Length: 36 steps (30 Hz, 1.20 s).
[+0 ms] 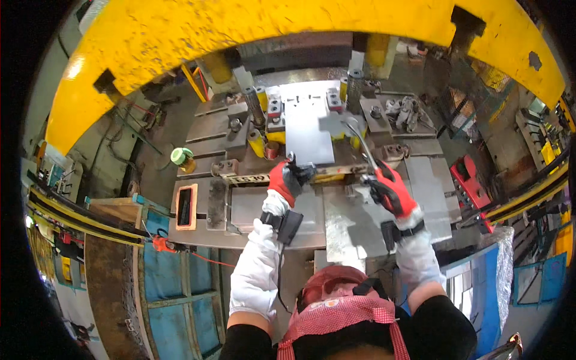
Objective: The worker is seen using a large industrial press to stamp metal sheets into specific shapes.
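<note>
A bright flat metal sheet point(309, 135) lies in the press between the guide posts. By its near left corner is my left hand point(287, 180), in a red and black glove. Its dark fingers look spread around the corner; whether they touch the sheet is unclear. My right hand point(393, 191), gloved alike, is closed around a long silver metal tool point(365, 149). The tool's curved head reaches forward to the right of the sheet. Its exact kind does not show.
Yellow press frame point(288, 21) arches overhead. Guide posts point(253, 107) flank the sheet. A green-lidded jar point(182, 159) and a dark tray point(186, 207) sit left. Flat metal plates point(429, 186) lie right, near a red box point(470, 182). A blue-panelled crate point(162, 270) stands near left.
</note>
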Available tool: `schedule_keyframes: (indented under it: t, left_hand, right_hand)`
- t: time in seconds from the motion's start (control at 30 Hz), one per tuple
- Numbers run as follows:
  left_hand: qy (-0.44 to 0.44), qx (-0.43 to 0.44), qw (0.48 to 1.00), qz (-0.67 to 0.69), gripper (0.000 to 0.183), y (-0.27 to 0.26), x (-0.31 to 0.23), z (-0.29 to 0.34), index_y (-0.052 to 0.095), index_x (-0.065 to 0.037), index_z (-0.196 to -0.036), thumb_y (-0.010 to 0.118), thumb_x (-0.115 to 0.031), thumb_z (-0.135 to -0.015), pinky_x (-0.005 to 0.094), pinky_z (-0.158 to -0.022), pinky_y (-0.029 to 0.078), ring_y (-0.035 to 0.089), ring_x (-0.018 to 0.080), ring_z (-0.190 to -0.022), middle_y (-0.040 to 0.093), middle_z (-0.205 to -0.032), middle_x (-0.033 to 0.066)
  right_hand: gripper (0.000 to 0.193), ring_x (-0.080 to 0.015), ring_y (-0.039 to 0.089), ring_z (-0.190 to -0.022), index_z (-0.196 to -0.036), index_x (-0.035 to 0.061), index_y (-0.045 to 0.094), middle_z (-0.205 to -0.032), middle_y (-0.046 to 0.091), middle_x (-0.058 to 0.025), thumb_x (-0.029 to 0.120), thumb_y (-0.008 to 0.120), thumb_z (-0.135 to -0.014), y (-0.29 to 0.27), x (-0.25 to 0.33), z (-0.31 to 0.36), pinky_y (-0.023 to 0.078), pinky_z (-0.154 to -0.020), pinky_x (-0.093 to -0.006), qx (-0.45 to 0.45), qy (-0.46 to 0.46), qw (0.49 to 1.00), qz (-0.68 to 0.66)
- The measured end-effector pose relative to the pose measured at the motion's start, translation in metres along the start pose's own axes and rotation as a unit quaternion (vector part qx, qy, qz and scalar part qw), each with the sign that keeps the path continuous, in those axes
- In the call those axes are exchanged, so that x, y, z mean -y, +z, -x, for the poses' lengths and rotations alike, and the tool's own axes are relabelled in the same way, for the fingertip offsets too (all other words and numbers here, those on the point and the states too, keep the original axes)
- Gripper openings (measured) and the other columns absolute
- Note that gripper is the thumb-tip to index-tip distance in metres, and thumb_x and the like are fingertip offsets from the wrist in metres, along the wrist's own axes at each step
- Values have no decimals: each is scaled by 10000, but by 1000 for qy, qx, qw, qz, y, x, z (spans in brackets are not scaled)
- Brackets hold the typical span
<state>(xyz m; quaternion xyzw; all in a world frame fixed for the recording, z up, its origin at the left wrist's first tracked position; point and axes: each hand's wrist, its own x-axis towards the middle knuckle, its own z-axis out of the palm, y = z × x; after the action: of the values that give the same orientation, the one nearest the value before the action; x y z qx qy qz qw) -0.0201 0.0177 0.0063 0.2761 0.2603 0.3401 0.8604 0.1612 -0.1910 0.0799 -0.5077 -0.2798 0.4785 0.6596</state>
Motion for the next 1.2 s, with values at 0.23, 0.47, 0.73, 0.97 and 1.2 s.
schedule_keyframes:
  t: [0.23,0.47,0.73,0.97,1.2]
  left_hand:
    - [-41,0,999,36,338,-3,-12,-51,511,33,-1025,455,-285,-924,377,-731,550,635,316,-815,621,-938,223]
    - [-61,-68,995,50,300,32,-23,-61,545,18,-1026,502,-252,-902,401,-705,561,644,291,-783,638,-917,176]
    - [-84,72,993,35,490,4,-37,-33,538,3,-1069,505,-445,-874,411,-761,530,622,337,-847,605,-1008,211]
    - [273,-204,837,-427,338,-73,33,132,531,1,-1176,567,-119,-863,289,-800,467,587,161,-930,627,-1021,82]
    - [161,-163,417,-879,627,-172,87,195,354,-147,-1342,555,-277,-762,505,-1060,155,240,336,-1304,327,-1385,98]
  right_hand:
    - [467,-67,440,-483,-1253,76,462,-735,557,1,141,582,-807,-94,-66,99,347,-428,-216,-54,129,989,43]
    - [341,-83,443,-437,-1128,70,538,-669,570,-22,157,601,-805,-114,-101,83,329,-392,-232,-101,156,982,30]
    - [369,-101,445,-426,-1163,88,505,-675,567,-30,133,579,-805,-138,-123,114,343,-385,-235,-263,93,960,-19]
    - [272,-137,507,-627,-1025,39,552,-742,535,7,139,624,-782,-183,-194,114,429,-558,-297,-374,4,914,155]
    - [356,-112,511,-733,-1138,29,534,-850,572,-30,111,623,-803,-182,-203,110,430,-655,-262,-363,-56,921,131]
